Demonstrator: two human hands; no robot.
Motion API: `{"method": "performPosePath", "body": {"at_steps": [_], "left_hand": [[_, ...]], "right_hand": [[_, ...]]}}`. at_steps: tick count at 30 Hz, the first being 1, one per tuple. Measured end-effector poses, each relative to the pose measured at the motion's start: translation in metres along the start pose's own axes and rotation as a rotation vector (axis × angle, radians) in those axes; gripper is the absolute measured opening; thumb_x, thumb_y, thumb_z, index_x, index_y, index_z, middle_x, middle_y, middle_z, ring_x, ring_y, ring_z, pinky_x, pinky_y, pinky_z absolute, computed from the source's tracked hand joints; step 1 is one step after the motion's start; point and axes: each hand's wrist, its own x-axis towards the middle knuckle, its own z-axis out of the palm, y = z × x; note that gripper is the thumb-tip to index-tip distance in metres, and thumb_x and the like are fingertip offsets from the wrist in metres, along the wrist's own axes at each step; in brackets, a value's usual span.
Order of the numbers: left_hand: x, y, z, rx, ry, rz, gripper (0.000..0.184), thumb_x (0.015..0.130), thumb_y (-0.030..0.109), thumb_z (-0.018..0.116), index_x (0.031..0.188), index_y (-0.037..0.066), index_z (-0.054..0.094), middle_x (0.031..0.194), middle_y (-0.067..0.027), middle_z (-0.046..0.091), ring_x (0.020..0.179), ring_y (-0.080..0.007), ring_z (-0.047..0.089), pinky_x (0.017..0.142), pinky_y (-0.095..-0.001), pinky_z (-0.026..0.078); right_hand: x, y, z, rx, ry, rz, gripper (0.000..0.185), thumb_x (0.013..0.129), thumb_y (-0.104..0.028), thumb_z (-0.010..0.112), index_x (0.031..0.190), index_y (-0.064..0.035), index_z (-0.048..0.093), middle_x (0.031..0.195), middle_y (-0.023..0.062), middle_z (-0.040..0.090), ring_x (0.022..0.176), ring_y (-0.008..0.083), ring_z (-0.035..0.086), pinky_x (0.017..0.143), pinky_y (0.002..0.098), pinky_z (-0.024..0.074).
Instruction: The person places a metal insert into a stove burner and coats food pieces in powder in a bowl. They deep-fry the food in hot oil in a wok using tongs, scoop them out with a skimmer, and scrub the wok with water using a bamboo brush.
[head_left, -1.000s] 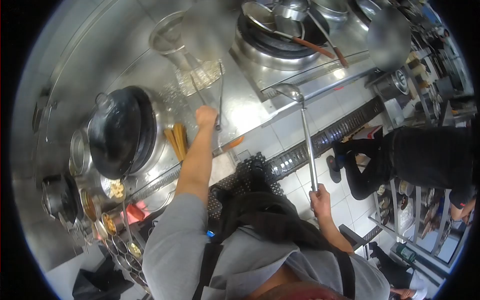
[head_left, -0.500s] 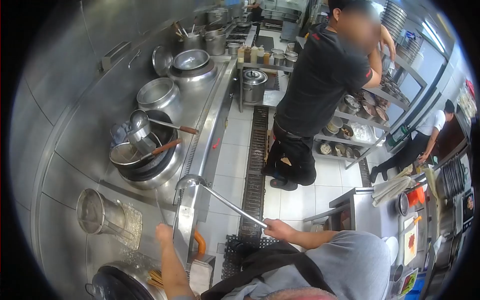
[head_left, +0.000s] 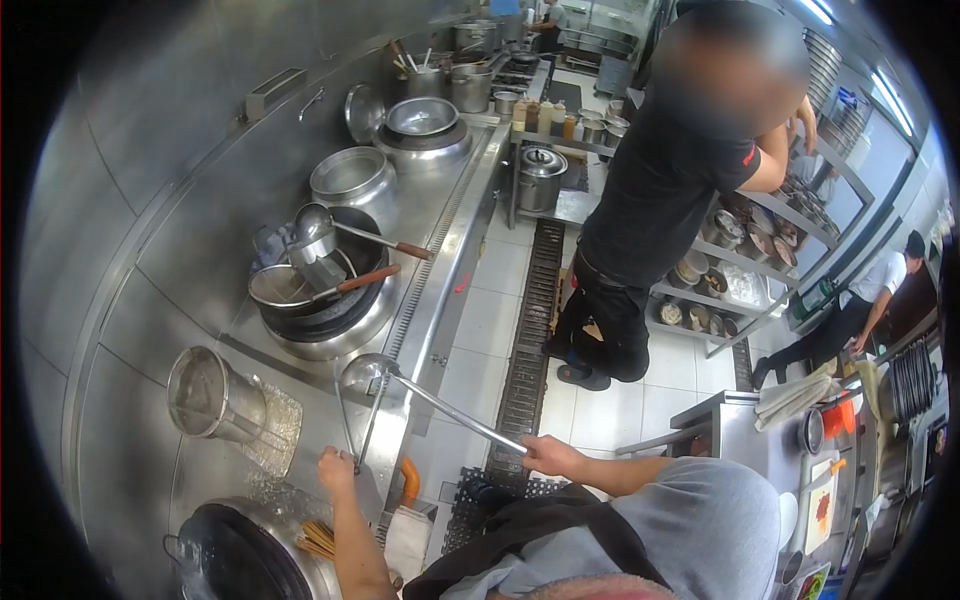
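A steel ladle (head_left: 370,374) extends across the stove's front edge, its bowl to the left above the counter. My right hand (head_left: 553,456) is wrapped round the end of its long handle. Over the counter, my left hand (head_left: 337,470) is closed at the lower end of a thin metal rod (head_left: 345,415); the rod's exact kind is unclear. Left of that hand stands a mesh strainer basket (head_left: 205,392) beside a wet perforated plate (head_left: 277,425). A dark wok (head_left: 225,560) sits below, with a bundle of bamboo sticks (head_left: 318,540) at its right.
Another wok (head_left: 340,318) holds a strainer and ladles with wooden handles (head_left: 370,278). Steel pots (head_left: 352,178) stand farther back. A co-worker in black (head_left: 660,190) stands ahead by the shelves. A cutting board (head_left: 821,505) lies on the right-hand table.
The view has shifted, so the surroundings sit farther right. The ladle bowl has moved left relative to the stove edge. My left hand has come slightly closer to the rod's end.
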Motion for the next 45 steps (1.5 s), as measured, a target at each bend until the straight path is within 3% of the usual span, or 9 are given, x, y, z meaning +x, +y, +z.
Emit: {"method": "performPosePath", "body": {"at_steps": [13, 17, 19, 23, 25, 34, 37, 39, 45], "left_hand": [[0.052, -0.194, 0.082, -0.551, 0.032, -0.572, 0.021, 0.07, 0.009, 0.05, 0.079, -0.002, 0.065, 0.062, -0.0122, 0.06, 0.049, -0.0225, 0.055, 0.043, -0.0356, 0.042], [0.036, -0.167, 0.049, -0.426, 0.001, -0.518, 0.017, 0.076, 0.012, 0.054, 0.068, 0.003, 0.067, 0.058, -0.0099, 0.063, 0.049, -0.0154, 0.061, 0.044, -0.0328, 0.046], [0.035, -0.158, 0.046, -0.784, 0.056, -0.674, 0.019, 0.069, 0.006, 0.047, 0.075, -0.004, 0.062, 0.058, -0.0129, 0.057, 0.046, -0.022, 0.051, 0.042, -0.0358, 0.038], [0.041, -0.172, 0.054, -0.574, -0.14, -0.53, 0.019, 0.068, 0.006, 0.045, 0.07, -0.005, 0.06, 0.056, -0.0141, 0.055, 0.045, -0.0241, 0.051, 0.042, -0.0373, 0.039], [0.028, -0.159, 0.048, -0.87, 0.097, -0.662, 0.018, 0.067, 0.005, 0.046, 0.069, -0.006, 0.06, 0.054, -0.0152, 0.055, 0.042, -0.0245, 0.05, 0.041, -0.0384, 0.038], [0.021, -0.144, 0.024, -0.638, 0.002, -0.703, 0.015, 0.068, 0.003, 0.049, 0.064, -0.007, 0.061, 0.054, -0.0169, 0.056, 0.043, -0.0259, 0.056, 0.038, -0.037, 0.043], [0.031, -0.118, 0.001, -0.267, -0.278, -0.545, 0.013, 0.068, 0.003, 0.051, 0.061, -0.005, 0.058, 0.053, -0.016, 0.055, 0.042, -0.0251, 0.054, 0.037, -0.0366, 0.04], [0.03, -0.103, -0.004, -0.683, -0.104, -0.695, 0.013, 0.07, 0.004, 0.052, 0.06, -0.003, 0.055, 0.052, -0.0142, 0.053, 0.042, -0.0233, 0.051, 0.037, -0.036, 0.037], [0.03, -0.109, 0.004, -0.708, -0.097, -0.743, 0.009, 0.072, 0.002, 0.05, 0.064, -0.002, 0.054, 0.055, -0.0114, 0.052, 0.042, -0.0214, 0.05, 0.036, -0.0338, 0.034]], "right_hand": [[0.015, -0.031, 0.01, 0.011, -0.09, -0.054, 0.023, 0.08, -0.021, 0.056, 0.09, -0.0011, 0.049, 0.073, 0.017, 0.063, 0.07, 0.0349, 0.062, 0.063, 0.0416, 0.0482], [0.014, -0.033, 0.006, -0.026, -0.095, -0.041, 0.024, 0.08, -0.021, 0.057, 0.091, -0.0009, 0.05, 0.074, 0.017, 0.063, 0.071, 0.0339, 0.063, 0.064, 0.041, 0.049], [0.01, -0.033, 0.01, -0.005, -0.096, -0.02, 0.024, 0.08, -0.021, 0.057, 0.092, -0.0008, 0.05, 0.075, 0.0171, 0.063, 0.071, 0.0339, 0.062, 0.064, 0.041, 0.0491], [0.012, -0.021, 0.01, -0.004, -0.075, -0.058, 0.026, 0.08, -0.023, 0.056, 0.095, -0.0018, 0.051, 0.076, 0.0171, 0.063, 0.072, 0.0347, 0.062, 0.065, 0.0422, 0.0485], [0.009, -0.019, 0.006, 0.037, -0.071, -0.063, 0.025, 0.081, -0.023, 0.054, 0.095, -0.0018, 0.05, 0.075, 0.0175, 0.062, 0.072, 0.0356, 0.061, 0.065, 0.0428, 0.0477], [0.005, 0.017, -0.008, 0.103, -0.048, -0.114, 0.023, 0.08, -0.02, 0.053, 0.092, -0.001, 0.051, 0.072, 0.0205, 0.06, 0.071, 0.0382, 0.06, 0.064, 0.0458, 0.0458], [0.005, 0.031, -0.007, 0.096, -0.02, -0.127, 0.022, 0.08, -0.019, 0.053, 0.092, -0.0007, 0.051, 0.071, 0.021, 0.06, 0.07, 0.0385, 0.06, 0.064, 0.0458, 0.0458], [0.002, 0.028, -0.015, 0.103, -0.02, -0.145, 0.022, 0.08, -0.019, 0.053, 0.092, -0.0007, 0.051, 0.07, 0.0212, 0.059, 0.068, 0.0381, 0.06, 0.062, 0.0452, 0.0463], [0.006, 0.029, -0.013, 0.095, -0.008, -0.169, 0.021, 0.08, -0.019, 0.053, 0.091, -0.0006, 0.051, 0.069, 0.0205, 0.06, 0.067, 0.0379, 0.06, 0.061, 0.0447, 0.0467]]}}
